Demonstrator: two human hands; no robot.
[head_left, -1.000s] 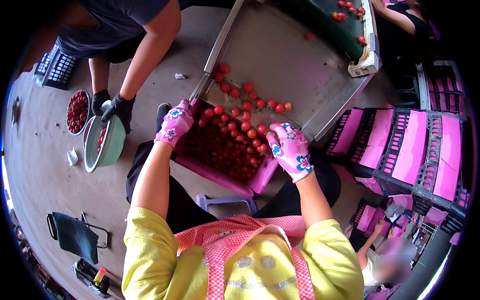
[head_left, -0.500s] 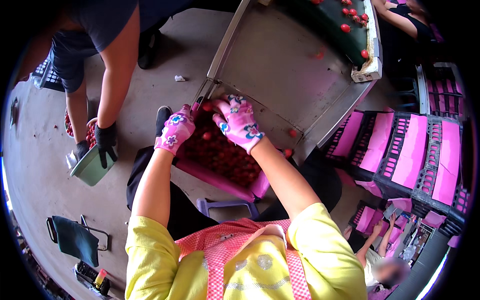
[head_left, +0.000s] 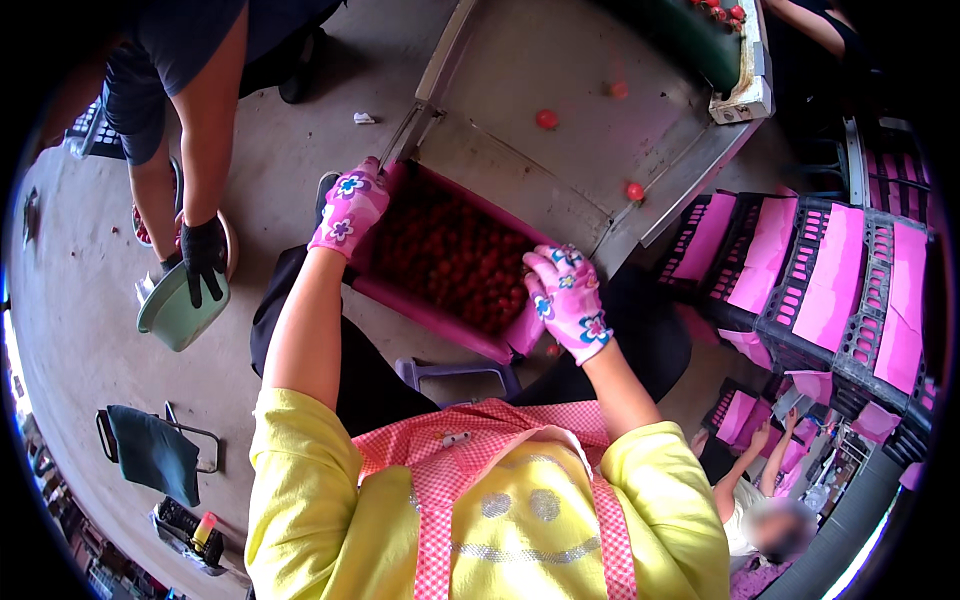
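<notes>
the left gloved hand (head_left: 349, 210) is closed on the far left corner of the pink-lined crate (head_left: 430, 318). the right gloved hand (head_left: 570, 300) is over its right rim, fingers bent; i cannot tell if it grips. between the hands, cherry tomatoes (head_left: 462, 258) lie inside; beyond them is a metal tray (head_left: 500, 90).

One head-worn fisheye view looks steeply down from just above the box (head_left: 432, 320), taking in the apron (head_left: 434, 492) on its near side, the tray (head_left: 490, 75) beyond it and floor (head_left: 245, 400) left of it.
</notes>
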